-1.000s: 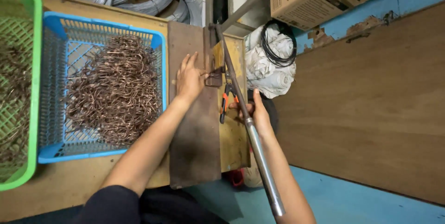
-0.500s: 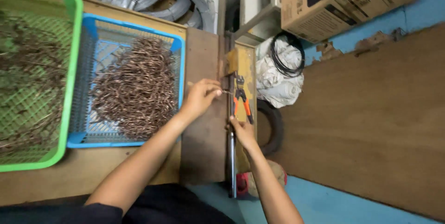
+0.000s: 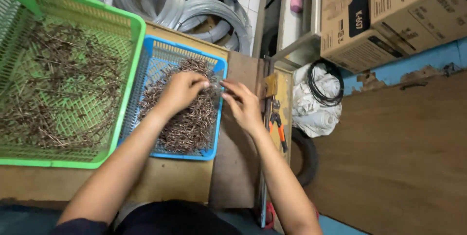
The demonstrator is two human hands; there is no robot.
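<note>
- Head view: the left hand [image 3: 181, 90] rests on the heap of short brown bent wire pieces [image 3: 187, 113] in the blue plastic mesh basket [image 3: 152, 55], its fingers curled together and pinching a piece or small cluster at the basket's right rim; what exactly it pinches is too small to tell.
- The right hand [image 3: 244, 104] sits just beside the left one, at the same rim, fingertips closed toward the same bit of wire. The ends look sharp, so a jab to a fingertip seems the likeliest mishap with both hands this close.
- The pieces under the left hand lie tangled. Lifting one could drag neighbours over the rim and onto the wooden counter [image 3: 165, 181] below the hands.
- Left of the left hand stands the larger green plastic mesh basket [image 3: 127, 65] of thinner brown wire scraps; a careless toss could mix the two lots.
- Right of the right hand, orange-handled pliers [image 3: 277, 122] lie on a narrow yellowish board [image 3: 284, 82]; a sweeping forearm could knock them off toward the floor.
- Coils of grey wire [image 3: 204, 6] lie beyond both hands, well apart.
</note>
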